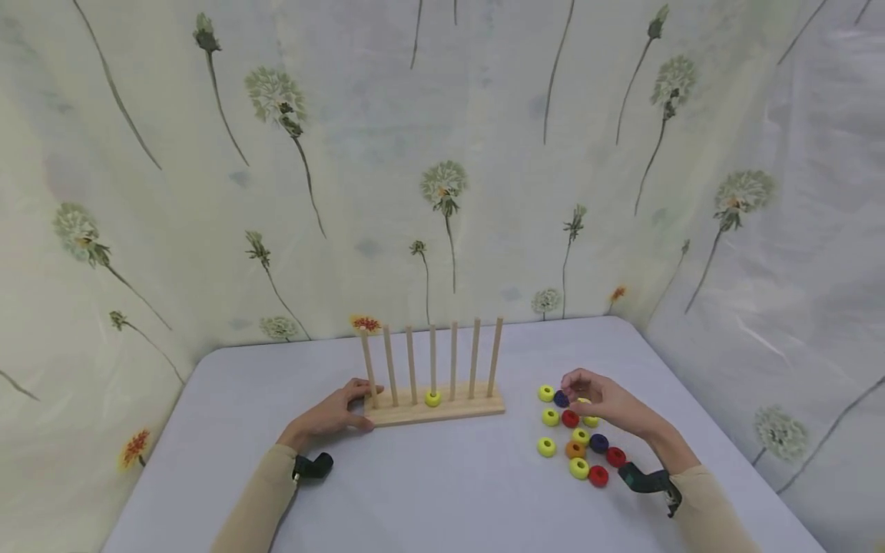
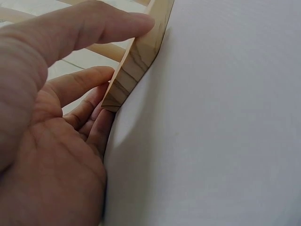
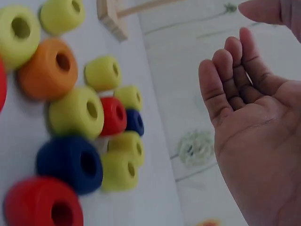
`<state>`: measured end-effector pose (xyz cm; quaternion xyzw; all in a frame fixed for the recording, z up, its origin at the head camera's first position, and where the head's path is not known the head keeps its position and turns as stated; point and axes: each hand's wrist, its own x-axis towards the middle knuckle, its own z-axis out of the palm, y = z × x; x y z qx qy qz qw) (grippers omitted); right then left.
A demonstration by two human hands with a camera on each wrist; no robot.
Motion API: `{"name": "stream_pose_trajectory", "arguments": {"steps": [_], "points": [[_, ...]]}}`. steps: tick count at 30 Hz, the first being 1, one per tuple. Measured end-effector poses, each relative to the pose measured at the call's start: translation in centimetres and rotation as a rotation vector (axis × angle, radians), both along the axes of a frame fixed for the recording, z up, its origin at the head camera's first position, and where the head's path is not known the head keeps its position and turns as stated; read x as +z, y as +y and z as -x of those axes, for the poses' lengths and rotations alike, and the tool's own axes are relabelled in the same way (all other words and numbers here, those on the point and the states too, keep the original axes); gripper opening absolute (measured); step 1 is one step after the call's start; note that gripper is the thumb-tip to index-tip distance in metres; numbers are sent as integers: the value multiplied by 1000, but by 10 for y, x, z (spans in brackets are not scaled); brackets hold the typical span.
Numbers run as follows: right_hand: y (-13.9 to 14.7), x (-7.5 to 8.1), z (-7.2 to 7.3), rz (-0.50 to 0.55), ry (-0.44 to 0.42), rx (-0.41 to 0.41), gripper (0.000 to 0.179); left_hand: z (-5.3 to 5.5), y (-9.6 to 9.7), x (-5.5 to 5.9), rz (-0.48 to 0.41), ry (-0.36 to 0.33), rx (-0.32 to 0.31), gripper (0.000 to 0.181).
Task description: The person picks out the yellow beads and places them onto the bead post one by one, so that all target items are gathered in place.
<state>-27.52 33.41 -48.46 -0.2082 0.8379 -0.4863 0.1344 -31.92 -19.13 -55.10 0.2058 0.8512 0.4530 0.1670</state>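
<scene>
A wooden peg stand (image 1: 435,415) with several upright pegs stands mid-table in the head view. One yellow bead (image 1: 432,399) sits at the foot of its middle peg. My left hand (image 1: 335,412) grips the left end of the base, thumb on the near side and fingers at the end and behind; the left wrist view shows the thumb (image 2: 127,26) against the wood. Over the loose beads hovers my right hand (image 1: 611,401), fingers loosely bent and apart from the thumb, holding nothing. Below it are a dark blue bead (image 3: 70,164), an orange bead (image 3: 40,77) and a red bead (image 3: 113,115).
Several yellow beads (image 1: 546,446) lie scattered among the others on the right of the white-covered table (image 1: 442,491). A flower-printed cloth (image 1: 359,192) hangs behind and at the sides. Dark wrist devices (image 1: 314,466) are strapped at both sleeves.
</scene>
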Motion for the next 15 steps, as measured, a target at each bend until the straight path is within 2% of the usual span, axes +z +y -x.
{"name": "stream_pose_trajectory", "arguments": {"steps": [4,7,15], "points": [[31,-16,2,-60,-25,-85,39,2,-3,1,-10,-9,-4,67],[47,-28,4,-97,-58,-119,39,2,-3,0,-17,-17,-5,66],[60,-50,8,-125,-106,-182,44,2,-1,-2,-11,-18,2,69]]}}
